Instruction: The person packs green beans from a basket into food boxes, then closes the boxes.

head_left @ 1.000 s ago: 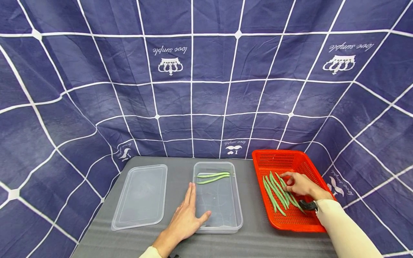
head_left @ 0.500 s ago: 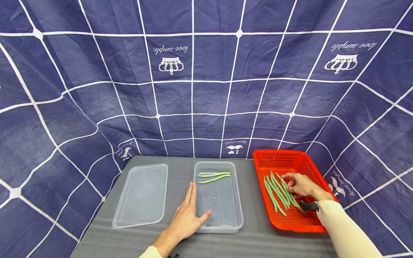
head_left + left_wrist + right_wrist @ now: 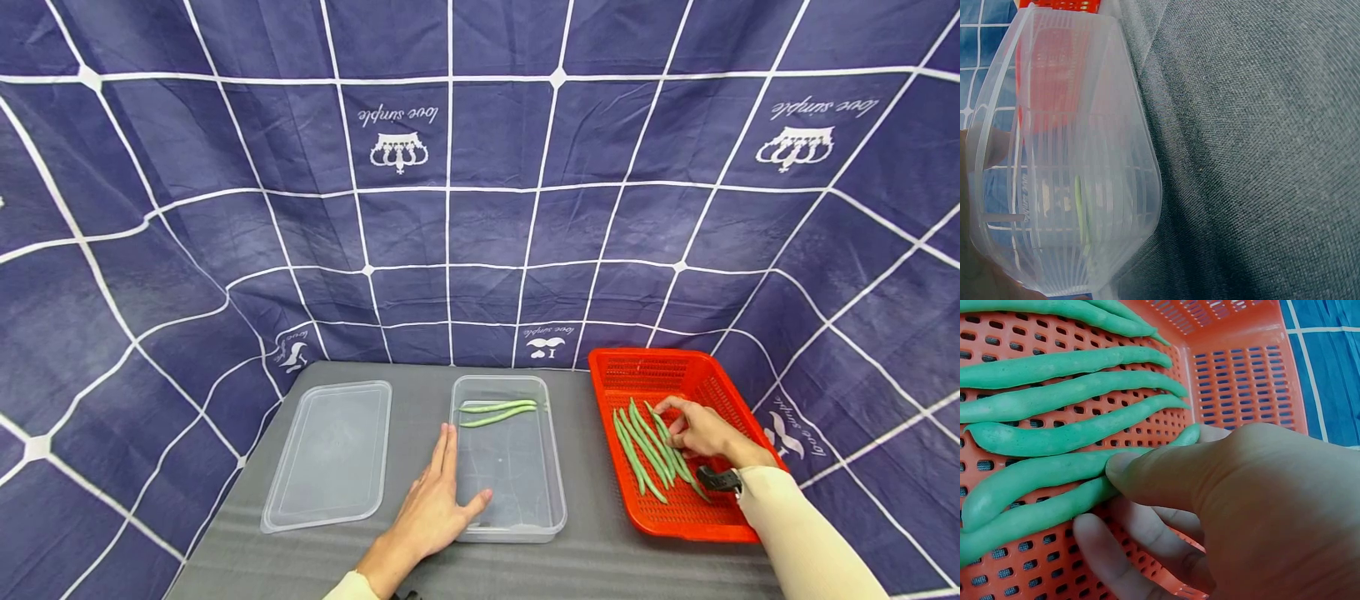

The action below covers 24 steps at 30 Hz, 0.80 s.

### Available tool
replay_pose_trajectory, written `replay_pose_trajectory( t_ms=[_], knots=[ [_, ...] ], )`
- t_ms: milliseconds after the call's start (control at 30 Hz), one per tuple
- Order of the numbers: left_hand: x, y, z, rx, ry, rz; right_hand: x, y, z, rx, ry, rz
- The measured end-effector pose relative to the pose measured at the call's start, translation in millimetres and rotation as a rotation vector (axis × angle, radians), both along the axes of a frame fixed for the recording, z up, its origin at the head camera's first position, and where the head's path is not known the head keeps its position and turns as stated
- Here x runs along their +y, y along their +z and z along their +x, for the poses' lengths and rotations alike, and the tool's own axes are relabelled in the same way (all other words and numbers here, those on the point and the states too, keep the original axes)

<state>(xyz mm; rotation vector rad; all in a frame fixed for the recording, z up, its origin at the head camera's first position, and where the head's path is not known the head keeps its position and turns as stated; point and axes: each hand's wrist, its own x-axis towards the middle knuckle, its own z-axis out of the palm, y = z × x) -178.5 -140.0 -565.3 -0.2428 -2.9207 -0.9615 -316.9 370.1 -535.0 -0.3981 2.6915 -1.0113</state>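
Observation:
A clear plastic container point(image 3: 558, 500) sits mid-table with two green beans point(image 3: 497, 411) at its far end. My left hand point(image 3: 438, 508) lies flat against its near left corner, fingers straight, thumb on the rim; the left wrist view shows the container wall point(image 3: 1072, 187) close up. To the right, a red basket point(image 3: 675, 357) holds several green beans point(image 3: 637, 446). My right hand point(image 3: 701, 429) is inside it. In the right wrist view, its thumb point(image 3: 1141, 472) and curled fingers pinch one of the beans point(image 3: 1035, 472) on the basket floor point(image 3: 1241, 381).
A clear lid point(image 3: 330, 454) lies flat left of the container on the grey table cover point(image 3: 600, 558). Blue cloth with a white grid point(image 3: 480, 208) hangs behind and to both sides of the table.
Almost nothing moved. The right hand stayed on the beans in the basket and shifted its fingers slightly. The left hand kept still.

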Motion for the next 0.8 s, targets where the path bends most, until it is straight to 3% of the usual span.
replay_pose_trajectory(
  t_ms=[433,667,800],
  knots=[
    [0.3,1.5,0.5,0.010,-0.003,-0.002,-3.2,8.0,0.9,0.065,0.003,0.028],
    [-0.4,-0.1,-0.9,0.012,-0.006,-0.006,-6.0,12.0,0.7,0.213,0.010,0.128],
    [-0.6,-0.4,-0.8,0.010,-0.007,-0.005,-9.3,16.0,1.0,0.235,0.014,0.132]
  ],
)
